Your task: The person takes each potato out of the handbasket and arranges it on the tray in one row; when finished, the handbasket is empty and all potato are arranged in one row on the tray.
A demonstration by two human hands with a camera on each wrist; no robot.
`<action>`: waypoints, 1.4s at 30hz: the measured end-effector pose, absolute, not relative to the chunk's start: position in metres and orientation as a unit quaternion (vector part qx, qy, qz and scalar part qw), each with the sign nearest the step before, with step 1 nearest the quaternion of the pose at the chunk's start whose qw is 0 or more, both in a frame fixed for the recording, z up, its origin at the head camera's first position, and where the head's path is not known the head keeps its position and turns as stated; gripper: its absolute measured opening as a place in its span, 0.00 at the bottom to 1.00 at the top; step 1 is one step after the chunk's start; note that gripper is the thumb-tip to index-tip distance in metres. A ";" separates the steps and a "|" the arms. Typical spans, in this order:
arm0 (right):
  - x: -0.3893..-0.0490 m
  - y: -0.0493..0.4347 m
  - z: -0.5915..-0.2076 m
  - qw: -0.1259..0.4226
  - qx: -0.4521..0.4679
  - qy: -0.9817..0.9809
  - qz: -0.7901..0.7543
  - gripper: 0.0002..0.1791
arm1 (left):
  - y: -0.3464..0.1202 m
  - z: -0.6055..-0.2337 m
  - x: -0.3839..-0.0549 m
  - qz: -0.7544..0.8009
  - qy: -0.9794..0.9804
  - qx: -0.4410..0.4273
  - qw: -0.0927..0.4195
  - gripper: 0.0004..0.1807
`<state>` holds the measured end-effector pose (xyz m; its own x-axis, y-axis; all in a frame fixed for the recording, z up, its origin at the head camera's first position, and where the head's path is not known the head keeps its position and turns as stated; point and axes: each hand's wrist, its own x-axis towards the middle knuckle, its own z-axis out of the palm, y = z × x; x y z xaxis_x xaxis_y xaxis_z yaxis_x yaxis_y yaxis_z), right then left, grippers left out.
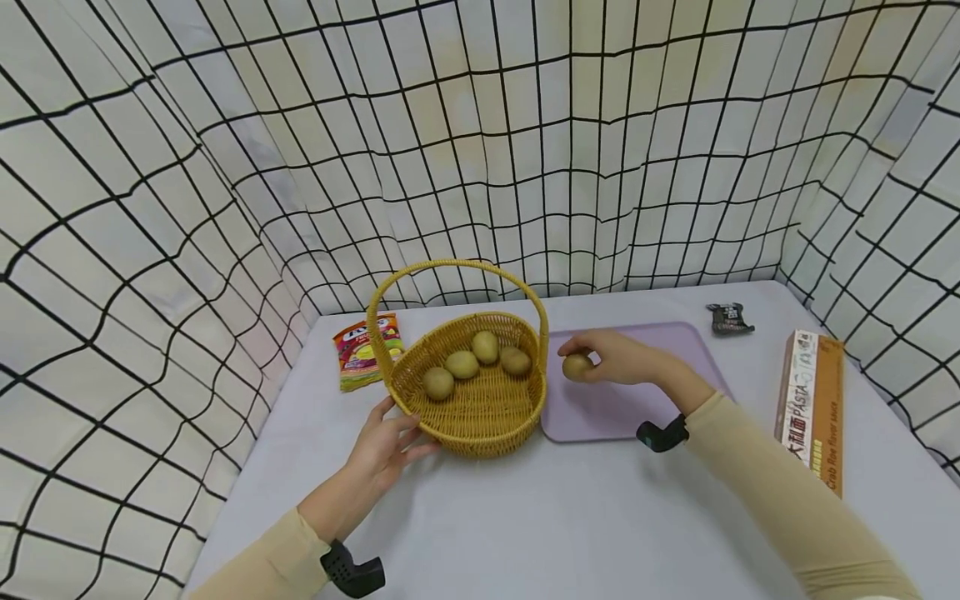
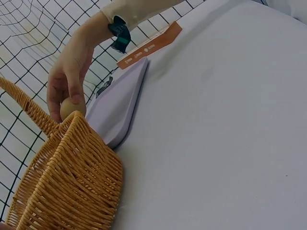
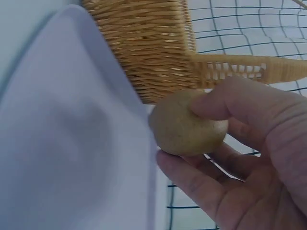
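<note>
My right hand (image 1: pixel 618 357) pinches a potato (image 3: pixel 187 123) between thumb and fingers, above the left part of a lilac tray (image 1: pixel 637 425). In the right wrist view, the potato is close beside the outer wall of a yellow wicker basket (image 3: pixel 139 43). My left hand (image 1: pixel 380 450) holds the basket (image 1: pixel 480 446) at its front left rim; the left wrist view leaves most of this hand out of frame. Several similar potatoes (image 1: pixel 461 364) lie inside the basket toward its back. The basket's tall handle (image 1: pixel 457 263) arches over them.
A red and yellow snack packet (image 1: pixel 358 354) lies behind the basket on the left. At the right are a small black packet (image 1: pixel 729 319) and an orange and white pasta box (image 1: pixel 810 408). Black netting (image 1: pixel 480 175) over white cloth borders the table's back and sides.
</note>
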<state>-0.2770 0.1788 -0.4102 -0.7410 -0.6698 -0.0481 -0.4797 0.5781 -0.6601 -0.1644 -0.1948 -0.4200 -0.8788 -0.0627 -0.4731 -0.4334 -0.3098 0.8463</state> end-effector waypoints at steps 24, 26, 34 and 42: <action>-0.276 0.155 -0.448 0.130 -0.332 0.887 -0.293 0.24 | -0.197 -0.418 -0.164 0.792 0.557 -0.219 0.123 0.47; -0.277 0.153 -0.450 0.111 -0.337 0.893 -0.278 0.22 | -0.198 -0.419 -0.163 0.793 0.557 -0.215 0.122 0.47; -0.277 0.151 -0.452 0.071 -0.348 0.906 -0.228 0.11 | -0.200 -0.421 -0.160 0.795 0.559 -0.200 0.120 0.47; -0.274 0.154 -0.443 0.089 -0.311 0.913 -0.249 0.15 | -0.200 -0.421 -0.161 0.794 0.559 -0.207 0.120 0.47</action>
